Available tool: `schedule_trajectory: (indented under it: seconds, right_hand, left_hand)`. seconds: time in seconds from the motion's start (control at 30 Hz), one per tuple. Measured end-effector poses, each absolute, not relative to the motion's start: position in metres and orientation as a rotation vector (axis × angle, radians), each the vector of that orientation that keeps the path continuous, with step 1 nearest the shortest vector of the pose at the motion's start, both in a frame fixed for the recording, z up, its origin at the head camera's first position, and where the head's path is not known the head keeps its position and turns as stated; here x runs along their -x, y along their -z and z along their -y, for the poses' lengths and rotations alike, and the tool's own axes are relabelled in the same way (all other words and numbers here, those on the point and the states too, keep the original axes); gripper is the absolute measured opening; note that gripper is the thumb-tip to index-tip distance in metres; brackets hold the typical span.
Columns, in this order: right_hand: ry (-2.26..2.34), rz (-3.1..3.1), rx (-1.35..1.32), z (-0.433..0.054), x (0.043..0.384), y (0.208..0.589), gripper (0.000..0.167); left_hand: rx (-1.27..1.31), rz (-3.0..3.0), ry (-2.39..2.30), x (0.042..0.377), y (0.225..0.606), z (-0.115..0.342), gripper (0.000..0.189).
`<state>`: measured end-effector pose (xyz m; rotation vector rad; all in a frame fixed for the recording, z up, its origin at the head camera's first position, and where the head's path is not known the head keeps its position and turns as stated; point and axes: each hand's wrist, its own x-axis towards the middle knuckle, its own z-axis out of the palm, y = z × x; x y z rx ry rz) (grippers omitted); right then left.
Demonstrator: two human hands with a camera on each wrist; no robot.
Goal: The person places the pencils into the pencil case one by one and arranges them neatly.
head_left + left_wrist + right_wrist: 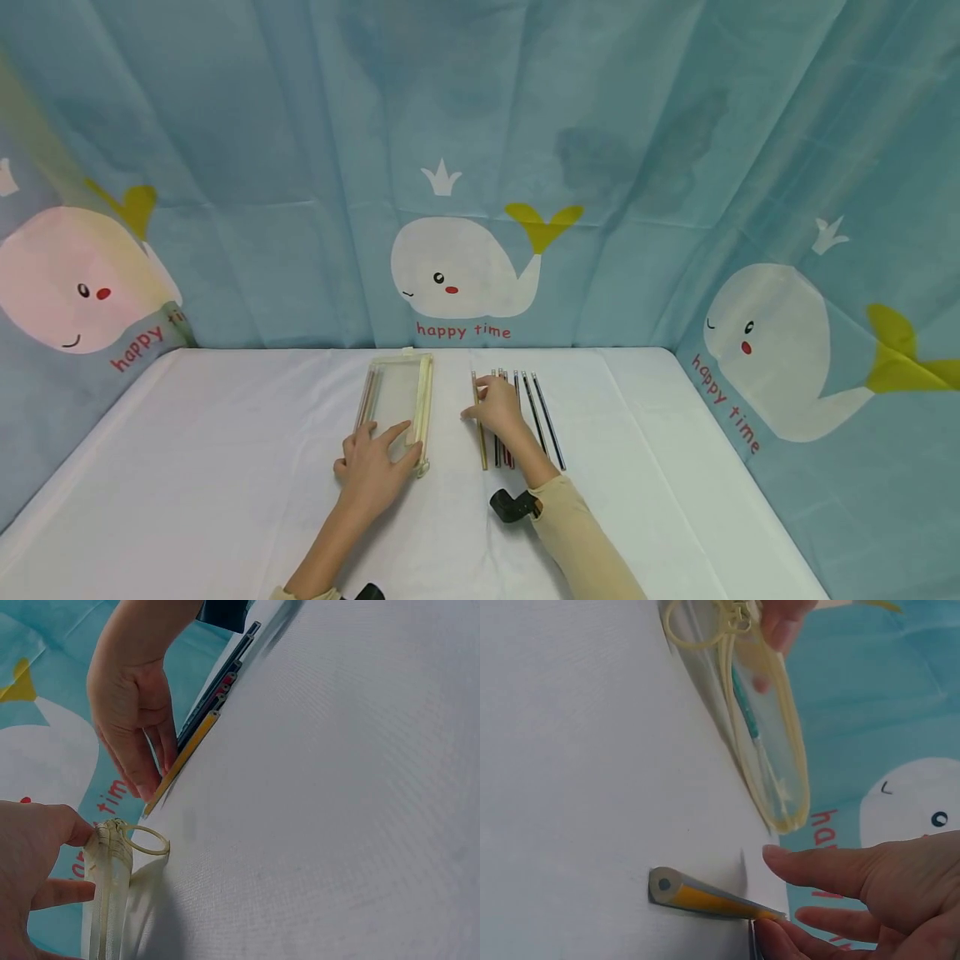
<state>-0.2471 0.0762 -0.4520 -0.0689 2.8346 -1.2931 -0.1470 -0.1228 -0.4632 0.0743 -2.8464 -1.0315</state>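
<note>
A cream-trimmed, see-through zip pencil case (395, 379) lies on the white table, with slim items inside along its sides. My left hand (375, 468) rests on its near half, fingers spread. In the left wrist view, the thumb touches the case's end by the zipper and its ring pull (150, 841). My right hand (498, 404) is over a row of pencils, thumb and fingers apart about the yellow pencil (481, 437). That pencil lies on the table, its blunt end facing the camera in the right wrist view; one fingertip (774, 939) overlaps its far end.
To the right of the yellow pencil lie several dark and red pencils (550, 421), roughly side by side. A blue curtain (300, 275) printed with white whales stands behind and beside the table (225, 467). Each wrist carries a black device (512, 505).
</note>
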Motion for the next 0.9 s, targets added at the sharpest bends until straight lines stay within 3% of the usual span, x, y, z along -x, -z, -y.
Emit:
schedule_trajectory:
  seconds: [0.9]
  right_hand:
    - [1.305, -2.791, 0.019, -0.0703, 0.2552, 0.4511, 0.054]
  left_hand:
    - [-0.076, 2.852, 1.024, 0.1476, 0.4648, 0.1228, 0.047]
